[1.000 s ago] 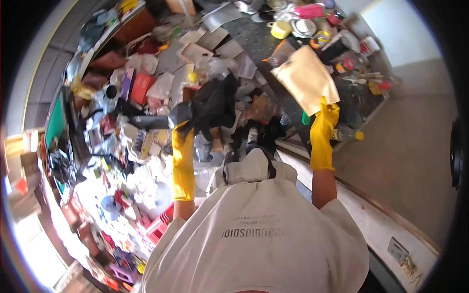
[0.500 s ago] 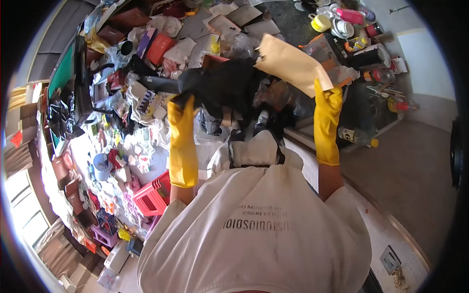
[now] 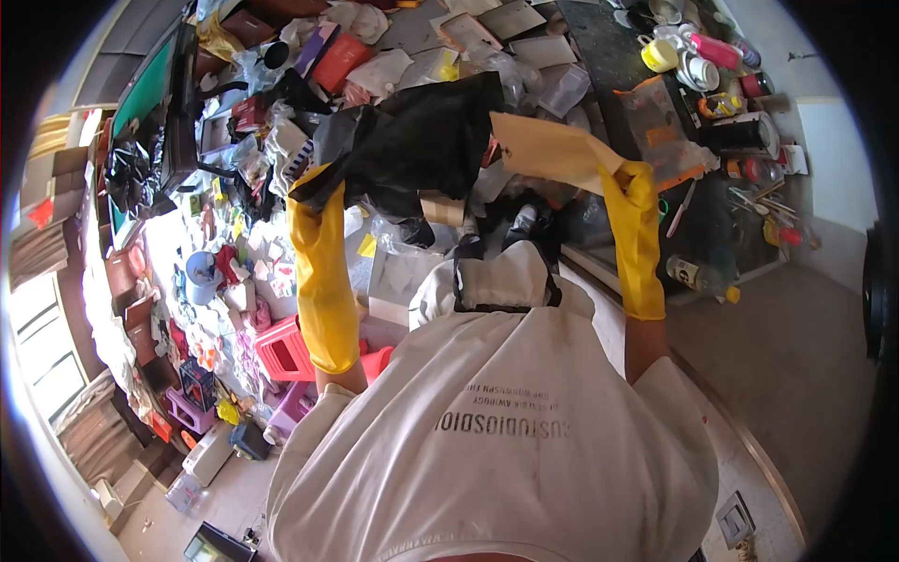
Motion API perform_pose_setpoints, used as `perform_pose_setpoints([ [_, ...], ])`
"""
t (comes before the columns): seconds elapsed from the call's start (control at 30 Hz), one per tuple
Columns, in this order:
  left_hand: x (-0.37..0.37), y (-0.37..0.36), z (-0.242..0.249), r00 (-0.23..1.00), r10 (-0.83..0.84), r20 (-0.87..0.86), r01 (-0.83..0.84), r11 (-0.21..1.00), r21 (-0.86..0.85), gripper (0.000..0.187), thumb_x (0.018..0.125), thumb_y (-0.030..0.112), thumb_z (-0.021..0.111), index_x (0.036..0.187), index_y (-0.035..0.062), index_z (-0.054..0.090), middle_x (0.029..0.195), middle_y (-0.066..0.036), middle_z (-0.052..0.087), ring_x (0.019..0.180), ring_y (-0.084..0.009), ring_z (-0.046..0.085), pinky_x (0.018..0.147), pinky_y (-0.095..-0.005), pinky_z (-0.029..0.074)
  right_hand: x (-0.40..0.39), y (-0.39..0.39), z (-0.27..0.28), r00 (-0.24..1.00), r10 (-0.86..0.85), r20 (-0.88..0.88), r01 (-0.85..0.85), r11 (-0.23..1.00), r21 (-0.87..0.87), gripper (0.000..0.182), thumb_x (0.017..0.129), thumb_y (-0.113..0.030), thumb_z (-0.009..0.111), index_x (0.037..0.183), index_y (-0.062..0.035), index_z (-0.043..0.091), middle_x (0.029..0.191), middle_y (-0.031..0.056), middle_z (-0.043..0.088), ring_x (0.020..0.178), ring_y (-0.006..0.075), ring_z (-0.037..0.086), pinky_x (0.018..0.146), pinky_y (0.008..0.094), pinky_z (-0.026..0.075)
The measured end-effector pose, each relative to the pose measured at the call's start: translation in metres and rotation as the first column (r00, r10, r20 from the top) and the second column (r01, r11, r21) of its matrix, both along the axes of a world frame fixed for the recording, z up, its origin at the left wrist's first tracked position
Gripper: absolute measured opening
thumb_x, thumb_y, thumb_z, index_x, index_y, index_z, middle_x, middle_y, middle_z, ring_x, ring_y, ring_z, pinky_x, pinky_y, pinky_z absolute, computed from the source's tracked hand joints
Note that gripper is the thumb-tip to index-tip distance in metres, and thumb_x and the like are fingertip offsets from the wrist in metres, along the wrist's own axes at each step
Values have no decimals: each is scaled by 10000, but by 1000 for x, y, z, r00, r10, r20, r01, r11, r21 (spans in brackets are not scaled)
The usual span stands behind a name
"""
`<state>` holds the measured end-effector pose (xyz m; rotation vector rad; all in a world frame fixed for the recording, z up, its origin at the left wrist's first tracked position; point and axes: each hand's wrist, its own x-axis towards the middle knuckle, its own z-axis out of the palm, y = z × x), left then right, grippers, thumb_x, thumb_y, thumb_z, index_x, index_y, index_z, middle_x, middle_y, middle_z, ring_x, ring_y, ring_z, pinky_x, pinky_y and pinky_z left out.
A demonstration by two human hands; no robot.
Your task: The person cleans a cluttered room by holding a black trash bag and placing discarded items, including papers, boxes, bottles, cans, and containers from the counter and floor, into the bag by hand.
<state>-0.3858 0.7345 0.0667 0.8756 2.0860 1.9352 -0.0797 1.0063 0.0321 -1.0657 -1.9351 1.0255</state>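
Both raised arms have swung leftward, bringing envelope and bag closer together. Her left hand (image 3: 314, 192), in a long yellow rubber glove, clutches a crumpled black plastic bag (image 3: 412, 145). Right hand (image 3: 629, 183), gloved alike, pinches a flat tan paper envelope (image 3: 543, 148), its corner touching the bag above the littered floor (image 3: 234, 281).
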Motion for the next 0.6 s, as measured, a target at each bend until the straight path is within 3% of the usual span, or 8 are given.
perform_pose_setpoints([
  [0.1, 9, -8, 19, 1000, 29, -3, -29, 999, -26, 282, 927, -2, 630, 1199, -29, 564, 1114, -114, 652, 1000, -146, 616, 900, -257, 474, -6, 0, -24, 996, 67, 56, -59, 990, -131, 220, 864, -92, 715, 1036, -10, 606, 903, 88, 665, 797, 177, 661, 730, 304, 510],
  [0.13, 13, -10, 30, 999, 34, 15, -34, 999, -42, 273, 937, 12, 620, 1201, -29, 566, 1109, -110, 652, 995, -143, 612, 895, -255, 471, -13, -1, -27, 993, 112, 35, -104, 978, -179, 252, 879, -125, 723, 1050, -6, 581, 870, 76, 670, 786, 114, 631, 682, 268, 502],
  [0.23, 19, -16, 44, 997, 60, -41, -62, 996, -68, 240, 966, 48, 585, 1197, -20, 581, 1100, -87, 654, 975, -134, 600, 887, -258, 458, -37, 2, -30, 985, 119, 123, -118, 993, -9, 277, 882, -154, 723, 1063, -2, 579, 883, 79, 677, 786, 117, 635, 683, 276, 507],
  [0.33, 14, -23, 50, 996, 66, -54, -64, 998, 26, 236, 946, 39, 607, 1176, -14, 614, 1091, -76, 658, 972, -128, 600, 890, -261, 458, -66, 5, -25, 998, 39, -59, -58, 934, -351, 341, 865, -221, 730, 1097, -6, 601, 951, 111, 681, 859, 157, 653, 743, 301, 507],
  [0.37, 9, -29, 52, 984, 150, -91, -152, 988, -11, 232, 940, 64, 618, 1160, -10, 624, 1069, -62, 655, 948, -120, 594, 869, -256, 456, -74, 9, -25, 997, 6, -78, -40, 896, -442, 368, 859, -239, 730, 1115, -6, 607, 981, 135, 685, 902, 181, 665, 776, 315, 510],
  [0.47, 1, -32, 64, 931, 324, -165, -343, 933, -105, 240, 924, 134, 644, 1127, 6, 644, 1005, -20, 645, 886, -99, 575, 804, -242, 452, -68, 33, -41, 997, 73, 10, -65, 935, -349, 437, 875, -313, 705, 1167, -10, 587, 1039, 117, 662, 929, 212, 641, 809, 344, 499],
  [0.57, -3, -39, 62, 864, 455, -217, -482, 871, -93, 226, 932, 162, 624, 1104, 17, 651, 975, -11, 642, 864, -101, 579, 767, -255, 462, -28, 77, -66, 977, -181, -115, 116, 897, -428, 447, 870, -292, 709, 1169, 7, 566, 1053, 115, 646, 931, 210, 636, 803, 339, 511],
  [0.6, 6, -30, 71, 857, 416, -303, -450, 891, -51, 211, 940, 160, 612, 1090, 18, 656, 979, -44, 648, 885, -119, 588, 769, -286, 474, -20, 85, -61, 870, -398, -292, 173, 799, -576, 437, 883, -279, 699, 1178, 3, 543, 1060, 119, 630, 941, 215, 633, 808, 345, 527],
])
